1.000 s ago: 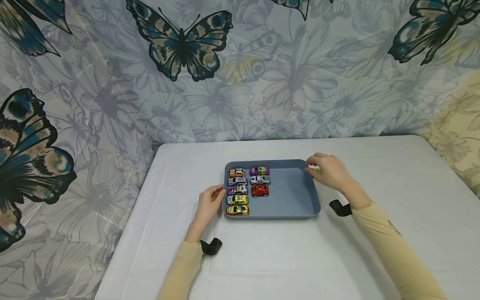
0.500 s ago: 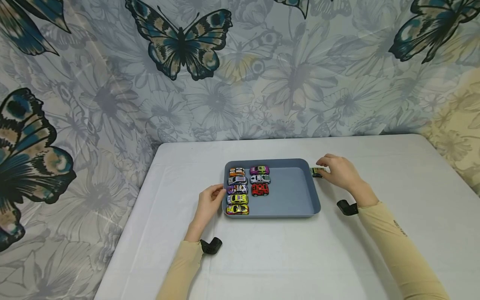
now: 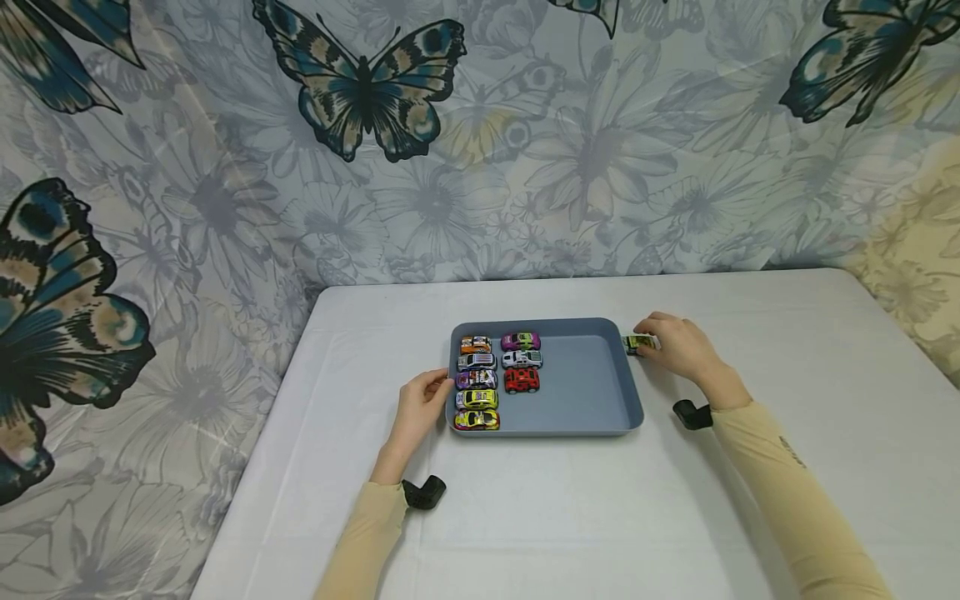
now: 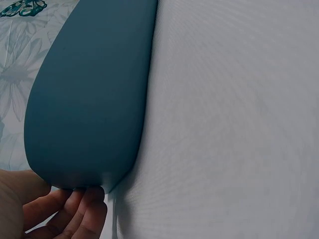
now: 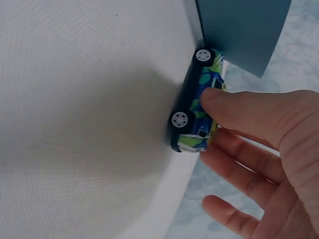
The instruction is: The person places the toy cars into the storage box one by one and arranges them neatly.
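A blue-grey tray [image 3: 581,392] lies on the white table, holding several small toy cars in two columns at its left. My left hand [image 3: 422,408] grips the tray's left end; in the left wrist view its curled fingers [image 4: 92,211] press against the end wall. Just outside the tray's right rim, my right hand [image 3: 678,346] pinches a green-and-blue toy car [image 5: 197,107] between thumb and fingers. Its wheels face the white cloth in the right wrist view, and one end points at the tray wall. Inside the tray, a red toy car [image 3: 522,381] sits lowest in the second column.
The first column runs from an orange toy car [image 3: 476,344] down to a yellow one [image 3: 477,420] near the front rim. A white cloth [image 3: 555,517] covers the table. Butterfly-patterned fabric [image 3: 420,217] hangs behind and to the left.
My right hand has moved a little right from the tray's far right corner, and the green-and-blue toy car has come into view beside the rim. My left hand stays at the tray's left end.
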A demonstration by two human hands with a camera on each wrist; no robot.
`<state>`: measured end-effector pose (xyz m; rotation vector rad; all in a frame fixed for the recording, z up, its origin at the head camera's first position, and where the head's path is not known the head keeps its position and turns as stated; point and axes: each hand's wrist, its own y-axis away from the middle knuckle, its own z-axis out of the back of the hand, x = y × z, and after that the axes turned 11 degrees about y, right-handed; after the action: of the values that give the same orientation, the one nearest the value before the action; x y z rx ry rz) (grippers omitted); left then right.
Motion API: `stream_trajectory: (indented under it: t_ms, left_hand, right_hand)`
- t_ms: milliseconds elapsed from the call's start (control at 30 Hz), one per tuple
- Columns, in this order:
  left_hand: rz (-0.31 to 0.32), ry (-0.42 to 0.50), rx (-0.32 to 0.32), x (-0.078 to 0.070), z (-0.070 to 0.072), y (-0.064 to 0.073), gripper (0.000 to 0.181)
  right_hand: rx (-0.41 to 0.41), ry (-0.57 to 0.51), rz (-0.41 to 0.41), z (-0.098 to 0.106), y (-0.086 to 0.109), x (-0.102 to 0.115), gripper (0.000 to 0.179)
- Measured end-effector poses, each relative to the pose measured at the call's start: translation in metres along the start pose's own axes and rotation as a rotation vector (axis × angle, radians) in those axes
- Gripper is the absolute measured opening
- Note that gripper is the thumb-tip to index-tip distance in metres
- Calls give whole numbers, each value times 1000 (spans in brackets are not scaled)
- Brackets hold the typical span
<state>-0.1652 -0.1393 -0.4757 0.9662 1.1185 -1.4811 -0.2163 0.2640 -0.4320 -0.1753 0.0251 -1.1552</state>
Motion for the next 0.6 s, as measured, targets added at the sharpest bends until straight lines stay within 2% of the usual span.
stream_trajectory:
  t_ms: [600]
  left_hand:
    - [0,3,0,2,0,-1,29]
  right_hand:
    - [-5,24,13,-3,-2,-1,19]
